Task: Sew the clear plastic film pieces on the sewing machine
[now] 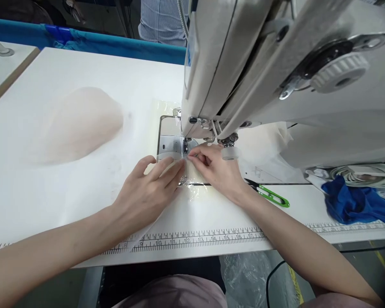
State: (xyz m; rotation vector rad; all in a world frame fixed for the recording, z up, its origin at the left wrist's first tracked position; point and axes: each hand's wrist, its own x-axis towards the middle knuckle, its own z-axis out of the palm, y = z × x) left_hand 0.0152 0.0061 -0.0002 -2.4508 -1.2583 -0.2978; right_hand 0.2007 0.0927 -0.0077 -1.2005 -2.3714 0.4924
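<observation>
Sheer fabric (141, 233), edge slanting near-left, long axis unclear; left fingers (173, 173) spread, right fingers (199, 151) pinched.

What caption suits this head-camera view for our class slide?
Left hand and right hand close together at a sewing machine, green snips lying nearby.

Ruler (188, 241) before presser foot (185, 146), snips (273, 196) to right

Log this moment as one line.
left hand: on sheer material, near presser foot | right hand: pinched beside foot, any held item unclear | nearby: green snips, blue cloth
</observation>
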